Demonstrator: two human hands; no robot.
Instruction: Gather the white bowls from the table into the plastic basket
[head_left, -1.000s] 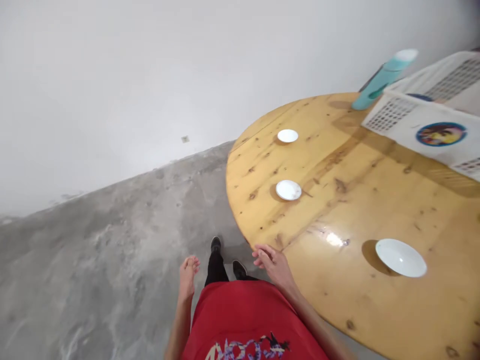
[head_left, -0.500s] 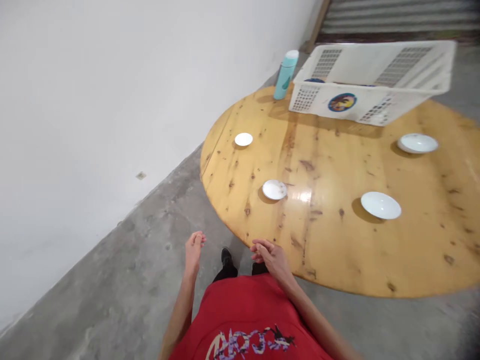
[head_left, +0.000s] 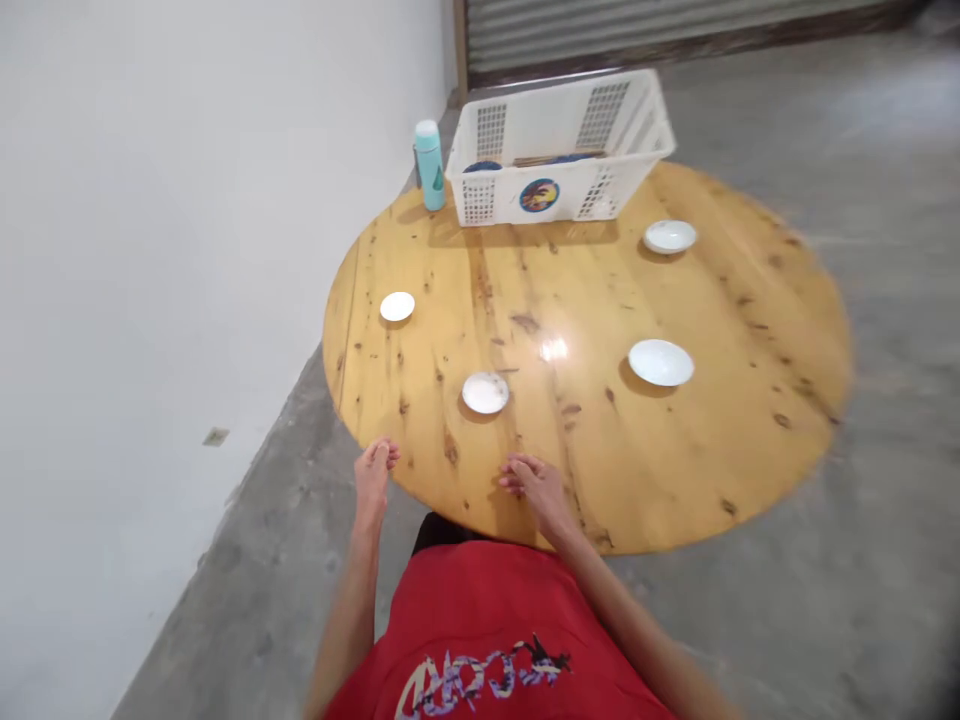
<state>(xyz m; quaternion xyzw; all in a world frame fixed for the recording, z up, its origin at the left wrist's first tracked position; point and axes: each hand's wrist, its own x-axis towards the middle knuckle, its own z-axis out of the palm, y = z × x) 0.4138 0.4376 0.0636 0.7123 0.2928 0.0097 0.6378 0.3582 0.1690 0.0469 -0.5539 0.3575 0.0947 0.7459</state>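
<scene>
My left hand [head_left: 376, 468] hovers at the near left edge of the round wooden table [head_left: 555, 450], its fingers curled in and nothing seen in them. Over the near edge, my right hand [head_left: 534, 486] is loosely bent with its fingers somewhat apart, holding nothing. Just beyond my hands lies a small white dish [head_left: 485, 393] with faint marks inside. Another small white dish [head_left: 397, 307] rests farther back on the left. To the right are a larger white bowl [head_left: 661, 362] and, behind it, a second white bowl [head_left: 670, 237].
A white plastic basket [head_left: 502, 200] stands at the table's far side, with dark blue items and thin brown sticks partly visible inside. Left of it is a light blue bottle [head_left: 430, 168] standing upright. A white wall [head_left: 187, 200] runs along the left.
My view has turned to the right and come closer, so the table sits farther left. My hands have moved from before the edge to over it. Nothing has been picked up.
</scene>
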